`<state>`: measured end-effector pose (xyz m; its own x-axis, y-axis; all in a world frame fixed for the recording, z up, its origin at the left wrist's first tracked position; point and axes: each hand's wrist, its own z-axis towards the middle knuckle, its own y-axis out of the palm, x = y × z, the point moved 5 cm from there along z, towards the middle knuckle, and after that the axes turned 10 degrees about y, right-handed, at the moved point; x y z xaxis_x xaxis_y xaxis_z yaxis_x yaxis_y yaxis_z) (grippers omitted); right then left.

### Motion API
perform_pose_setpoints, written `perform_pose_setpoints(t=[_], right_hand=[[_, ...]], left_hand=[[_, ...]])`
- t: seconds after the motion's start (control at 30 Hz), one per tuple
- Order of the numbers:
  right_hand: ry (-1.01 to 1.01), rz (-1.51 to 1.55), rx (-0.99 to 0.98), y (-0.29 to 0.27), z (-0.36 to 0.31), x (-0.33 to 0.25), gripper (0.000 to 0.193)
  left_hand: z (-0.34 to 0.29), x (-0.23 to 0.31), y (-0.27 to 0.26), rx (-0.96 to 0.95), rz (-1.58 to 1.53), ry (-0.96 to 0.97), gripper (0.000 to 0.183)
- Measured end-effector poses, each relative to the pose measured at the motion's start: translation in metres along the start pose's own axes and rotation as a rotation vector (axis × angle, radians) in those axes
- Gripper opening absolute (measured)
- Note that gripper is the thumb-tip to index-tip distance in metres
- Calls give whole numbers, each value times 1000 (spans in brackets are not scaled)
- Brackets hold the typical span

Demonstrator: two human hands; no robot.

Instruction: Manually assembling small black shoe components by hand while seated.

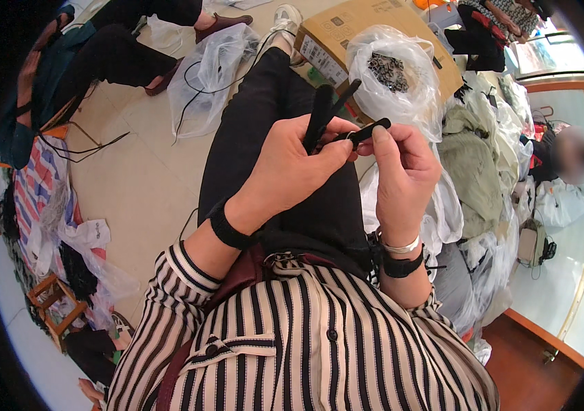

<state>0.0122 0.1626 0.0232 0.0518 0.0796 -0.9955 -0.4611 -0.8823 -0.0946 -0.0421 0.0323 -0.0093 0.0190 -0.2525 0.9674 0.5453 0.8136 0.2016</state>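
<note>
Above my lap, both hands meet at a narrow black strap (374, 127). My left hand (292, 157) is closed, its thumb and fingers pinching the strap near a small dark round piece (352, 139). Thicker black strips (318, 116) stick up out of the same hand; whether they join the strap I cannot tell. Thumb and fingers of my right hand (401, 161) grip the strap's other end. The undersides of the fingers are hidden. Just beyond, a clear plastic bag (412, 96) holds many small dark pieces (388, 72).
A cardboard box (333, 41) stands behind the bag. Piled sacks and a greenish cloth bundle (468, 175) lie at the right. To the left are a loose plastic bag (206, 89), a striped sack (35, 185) and a wooden stool (56, 305). Other people sit nearby.
</note>
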Motion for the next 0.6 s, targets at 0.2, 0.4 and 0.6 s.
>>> perform_pose_setpoints(t=[0.2,0.4,0.6], right_hand=[[119,184,-71,2,0,9,8],[289,460,-81,-1,4,25,7],[417,636,-156,-3,7,30,9]], left_hand=[[-1,-2,2,8,81,22,21],[0,5,5,8,229,103,17],[0,6,4,-21,293,184,19]])
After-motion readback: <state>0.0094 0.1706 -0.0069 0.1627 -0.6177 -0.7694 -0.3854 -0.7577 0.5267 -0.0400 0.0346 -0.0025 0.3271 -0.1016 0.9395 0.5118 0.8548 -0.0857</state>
